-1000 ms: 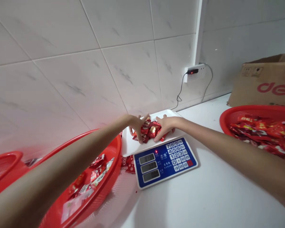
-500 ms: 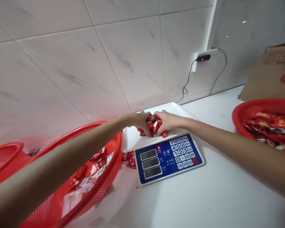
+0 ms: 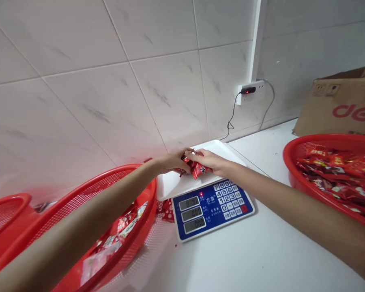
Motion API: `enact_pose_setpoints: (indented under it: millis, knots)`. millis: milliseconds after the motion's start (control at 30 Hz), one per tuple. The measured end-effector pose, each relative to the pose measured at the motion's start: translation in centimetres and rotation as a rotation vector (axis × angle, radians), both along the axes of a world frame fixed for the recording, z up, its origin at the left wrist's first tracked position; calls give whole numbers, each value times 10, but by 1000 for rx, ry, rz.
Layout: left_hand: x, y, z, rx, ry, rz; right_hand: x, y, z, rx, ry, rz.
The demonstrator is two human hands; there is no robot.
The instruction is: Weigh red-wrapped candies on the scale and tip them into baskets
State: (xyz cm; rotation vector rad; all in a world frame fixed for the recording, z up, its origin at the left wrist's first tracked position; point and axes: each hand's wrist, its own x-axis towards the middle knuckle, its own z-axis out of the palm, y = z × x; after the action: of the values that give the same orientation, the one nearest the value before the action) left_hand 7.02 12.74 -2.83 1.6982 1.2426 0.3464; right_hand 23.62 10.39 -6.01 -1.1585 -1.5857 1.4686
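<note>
Small red foil-wrapped snack packets (image 3: 197,170) are bunched on the white tray (image 3: 228,152) of a digital scale (image 3: 214,209). My left hand (image 3: 177,160) curls round the packets from the left. From the right, my right hand (image 3: 209,159) closes on the same bunch, its fingers meeting the left hand's over the top. Packets show below and between the hands; how many are held is hidden. The scale has a blue front panel with number keys and three lit displays, the lower two reading 0.00.
To the left, a red mesh basket (image 3: 150,194) holds red and white packets, with another red basket (image 3: 15,200) beyond it. At right is a red basket (image 3: 287,156) full of red packets, before a cardboard box (image 3: 325,113). A wall socket (image 3: 260,90) has a cable running down behind the scale.
My hands have come closer together, the right hand's fingers now reaching over to the left ones. The packets have shifted between them. The head view has turned, showing more of the right basket and box.
</note>
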Motion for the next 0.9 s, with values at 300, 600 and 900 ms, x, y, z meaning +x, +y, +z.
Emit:
enact_pose_setpoints:
  millis: [300, 600, 900]
  knots:
    - [0, -13, 6, -3, -48, -100, -15, -9, 1, -42, 142, -94]
    - [-1, -13, -4, 151, -87, 2, 9, -22, 15, -60, 332, 151]
    - [1, -26, -19, 239, -358, 109, 4, -34, 33, 159, -43, 101]
